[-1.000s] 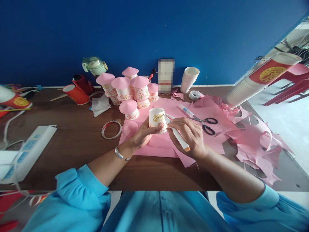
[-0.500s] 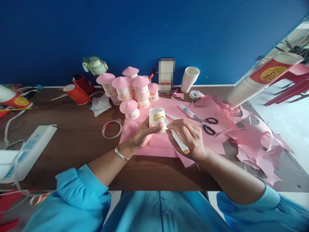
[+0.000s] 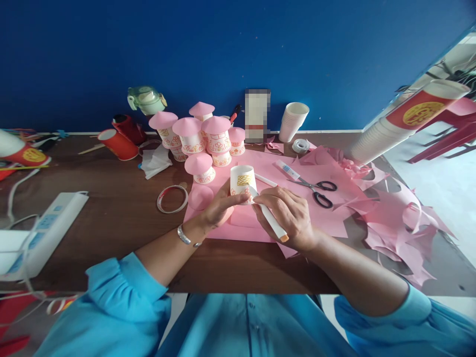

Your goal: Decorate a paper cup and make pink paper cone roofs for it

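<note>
Above flat pink paper [image 3: 256, 161], the left hand [image 3: 219, 207] is holding a white paper cup [image 3: 240, 184], likely light and crushable, by its lower wall, the right hand [image 3: 289, 213] pinching a white, orange-ended marker [image 3: 273, 223].

R flr [image 3: 442, 186] bright | wall [image 3: 186, 54] dim | edges warped (upper-ctr patch [image 3: 256, 111] pixelated)

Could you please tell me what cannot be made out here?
In the head view:
- Held cup, lower left: behind the left grip.
- Marker, partly: behind the right grip.
- Lettering on the tube: too small.
- Leftmost cup, one end: cut off by the left edge.
</note>
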{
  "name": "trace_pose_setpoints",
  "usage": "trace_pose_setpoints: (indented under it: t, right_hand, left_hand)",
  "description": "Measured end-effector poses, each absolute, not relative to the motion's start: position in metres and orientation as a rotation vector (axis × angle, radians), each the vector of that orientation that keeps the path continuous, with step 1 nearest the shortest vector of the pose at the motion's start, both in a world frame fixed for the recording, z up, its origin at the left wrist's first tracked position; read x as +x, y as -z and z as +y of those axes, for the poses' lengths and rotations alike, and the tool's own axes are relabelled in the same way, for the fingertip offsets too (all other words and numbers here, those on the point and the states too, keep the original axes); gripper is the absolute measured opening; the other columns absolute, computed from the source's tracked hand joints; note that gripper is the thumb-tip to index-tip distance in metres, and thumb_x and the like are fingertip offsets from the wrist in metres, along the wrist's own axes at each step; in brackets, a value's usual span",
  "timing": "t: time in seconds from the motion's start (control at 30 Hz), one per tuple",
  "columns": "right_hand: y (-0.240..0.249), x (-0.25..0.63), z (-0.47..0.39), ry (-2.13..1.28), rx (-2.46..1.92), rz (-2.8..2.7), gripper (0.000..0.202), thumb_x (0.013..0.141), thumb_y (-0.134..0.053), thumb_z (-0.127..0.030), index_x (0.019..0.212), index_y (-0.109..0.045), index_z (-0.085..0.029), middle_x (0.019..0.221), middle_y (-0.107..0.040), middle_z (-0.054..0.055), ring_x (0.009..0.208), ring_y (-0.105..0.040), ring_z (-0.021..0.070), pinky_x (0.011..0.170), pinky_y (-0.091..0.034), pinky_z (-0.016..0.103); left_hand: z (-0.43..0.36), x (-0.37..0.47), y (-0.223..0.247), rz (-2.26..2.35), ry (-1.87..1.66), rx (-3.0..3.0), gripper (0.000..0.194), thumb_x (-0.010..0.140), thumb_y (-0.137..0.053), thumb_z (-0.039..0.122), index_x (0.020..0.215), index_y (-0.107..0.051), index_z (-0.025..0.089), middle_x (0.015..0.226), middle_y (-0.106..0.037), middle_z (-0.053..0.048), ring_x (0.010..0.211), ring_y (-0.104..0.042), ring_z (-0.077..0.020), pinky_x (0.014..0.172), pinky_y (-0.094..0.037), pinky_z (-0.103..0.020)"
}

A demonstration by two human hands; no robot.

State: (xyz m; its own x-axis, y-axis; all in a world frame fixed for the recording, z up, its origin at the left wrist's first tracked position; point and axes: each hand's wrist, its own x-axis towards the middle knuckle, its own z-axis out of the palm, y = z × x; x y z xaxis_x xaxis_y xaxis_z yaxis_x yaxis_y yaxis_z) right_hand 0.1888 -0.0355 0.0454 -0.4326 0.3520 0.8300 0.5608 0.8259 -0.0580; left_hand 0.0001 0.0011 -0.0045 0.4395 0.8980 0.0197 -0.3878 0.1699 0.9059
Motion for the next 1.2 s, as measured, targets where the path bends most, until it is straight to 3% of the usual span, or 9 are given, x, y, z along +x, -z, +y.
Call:
trace_pose_setpoints:
  t: [0.37,0.6,0.9,1.2]
  right_hand:
    - [-0.048,0.191,-0.035,0.284,-0.687,-2.030,0.021,0.092,-0.065,-0.005,0.107,-0.058,-0.018,0.084,-0.072,0.007,0.072,-0.069,0.0189,0.065,-0.059,0.032]
    - [-0.047,0.195,-0.031,0.282,-0.708,-2.026,0.022,0.091,-0.064,-0.006,0.108,-0.057,-0.018,0.085,-0.072,0.007,0.073,-0.070,0.0208,0.065,-0.059,0.033]
    - [-0.046,0.193,-0.032,0.280,-0.713,-2.035,0.019,0.093,-0.063,-0.007,0.108,-0.057,-0.018,0.085,-0.072,0.007,0.074,-0.069,0.0196,0.065,-0.058,0.032]
    - [-0.045,0.190,-0.035,0.267,-0.706,-2.042,0.019,0.092,-0.062,-0.007,0.107,-0.059,-0.018,0.085,-0.072,0.006,0.073,-0.069,0.0189,0.065,-0.058,0.031]
  left_hand:
    - [0.001,0.001,0.002,0.570,-1.010,1.018,0.027,0.084,-0.081,0.028,0.107,-0.069,0.021,0.094,-0.064,0.000,0.090,-0.057,-0.0186,0.084,-0.046,-0.032]
    - [-0.001,0.004,-0.005,0.558,-1.030,0.988,0.037,0.082,-0.083,0.025,0.116,-0.070,0.023,0.099,-0.068,-0.001,0.094,-0.060,-0.0210,0.086,-0.048,-0.034]
    - [0.000,0.001,0.001,0.576,-1.030,0.993,0.031,0.083,-0.082,0.026,0.112,-0.072,0.024,0.098,-0.067,0.000,0.093,-0.060,-0.0187,0.087,-0.050,-0.033]
    - [0.001,0.001,0.002,0.588,-1.004,0.992,0.023,0.082,-0.083,0.028,0.095,-0.067,0.019,0.087,-0.060,0.000,0.082,-0.053,-0.0150,0.077,-0.046,-0.029]
